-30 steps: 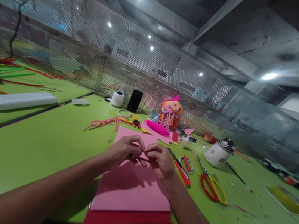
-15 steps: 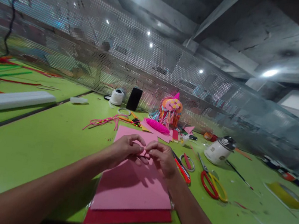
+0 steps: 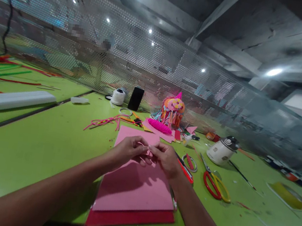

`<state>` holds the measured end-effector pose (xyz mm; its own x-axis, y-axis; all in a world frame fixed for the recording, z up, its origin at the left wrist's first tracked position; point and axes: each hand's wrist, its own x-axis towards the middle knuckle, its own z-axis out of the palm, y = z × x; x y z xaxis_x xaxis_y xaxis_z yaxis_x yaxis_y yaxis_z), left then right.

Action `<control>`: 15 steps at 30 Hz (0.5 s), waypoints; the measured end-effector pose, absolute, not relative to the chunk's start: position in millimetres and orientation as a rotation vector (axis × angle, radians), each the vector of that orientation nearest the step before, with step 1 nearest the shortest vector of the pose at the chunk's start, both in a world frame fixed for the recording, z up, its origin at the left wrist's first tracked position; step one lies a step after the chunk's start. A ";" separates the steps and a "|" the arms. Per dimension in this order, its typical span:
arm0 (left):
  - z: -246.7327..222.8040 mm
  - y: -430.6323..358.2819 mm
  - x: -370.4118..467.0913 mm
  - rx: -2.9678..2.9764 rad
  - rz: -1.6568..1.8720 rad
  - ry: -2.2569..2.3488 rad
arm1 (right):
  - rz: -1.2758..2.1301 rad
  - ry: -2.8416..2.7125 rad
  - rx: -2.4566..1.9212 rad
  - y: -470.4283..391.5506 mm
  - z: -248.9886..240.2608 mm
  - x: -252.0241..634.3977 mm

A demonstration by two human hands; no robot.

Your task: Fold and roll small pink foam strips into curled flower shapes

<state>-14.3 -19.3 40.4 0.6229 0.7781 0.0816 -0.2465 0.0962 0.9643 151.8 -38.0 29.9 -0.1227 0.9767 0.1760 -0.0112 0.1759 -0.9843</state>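
My left hand [image 3: 133, 150] and my right hand [image 3: 163, 158] meet fingertip to fingertip over a pink sheet [image 3: 135, 191]. Thumbs and forefingers of both are pinched together. Between them is something small and pinkish, too small to name. Under the pink sheet lies a red sheet [image 3: 134, 220], its near edge showing. Just right of my right hand is a red utility knife [image 3: 187, 172], partly covered by the wrist. Beside it lies a roll of tape [image 3: 193, 165] with a red piece on it.
Scissors [image 3: 216, 182] with red and yellow handles lie at the right, before a white jug [image 3: 221, 151]. Farther back stand a decorated tasselled figure [image 3: 173, 109], a phone [image 3: 136, 98] and a spool of white thread [image 3: 118, 96]. A white power strip [image 3: 21, 99] lies at left; a mesh partition [image 3: 147, 63] borders the table.
My fingertips have drawn closer together, and my left fingers have shifted slightly right. My right hand has turned a little. The things on the table lie as before.
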 end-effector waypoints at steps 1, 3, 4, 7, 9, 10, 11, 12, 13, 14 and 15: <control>40.7 -19.5 -14.5 1.249 0.796 0.501 | 1.169 -1.367 -1.015 -37.8 29.7 152.2; 40.8 -19.7 -14.4 1.241 0.772 0.470 | 1.177 -1.352 -1.015 -37.9 30.1 152.3; 40.5 -19.8 -14.1 1.240 0.774 0.471 | 1.182 -1.346 -1.016 -38.3 30.5 151.9; 38.8 -20.5 -12.3 1.247 0.814 0.521 | 1.183 -1.336 -1.017 -40.1 32.1 149.2; 37.5 -21.1 -11.3 1.254 0.838 0.543 | 1.153 -1.341 -1.014 -41.7 33.1 146.8; 37.1 -21.3 -11.0 1.255 0.842 0.546 | 1.129 -1.349 -1.015 -42.6 33.4 145.5; 36.7 -21.4 -11.0 1.255 0.844 0.543 | 1.102 -1.359 -1.019 -43.4 33.5 144.2; 36.5 -21.3 -11.1 1.253 0.846 0.538 | 1.074 -1.368 -1.025 -44.1 33.5 142.9; 36.3 -21.2 -11.5 1.252 0.846 0.531 | 1.048 -1.375 -1.032 -44.7 33.3 141.7; 36.2 -20.8 -12.0 1.248 0.849 0.523 | 1.026 -1.379 -1.039 -45.2 33.0 140.6; 36.0 -20.4 -12.6 1.241 0.849 0.515 | 1.010 -1.382 -1.042 -45.5 32.5 139.7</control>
<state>-12.6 -20.4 36.0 0.6027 0.7916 0.1008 -0.2764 0.0886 0.9570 139.7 -45.5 32.5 -0.0360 0.9667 0.2534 0.0519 0.2550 -0.9655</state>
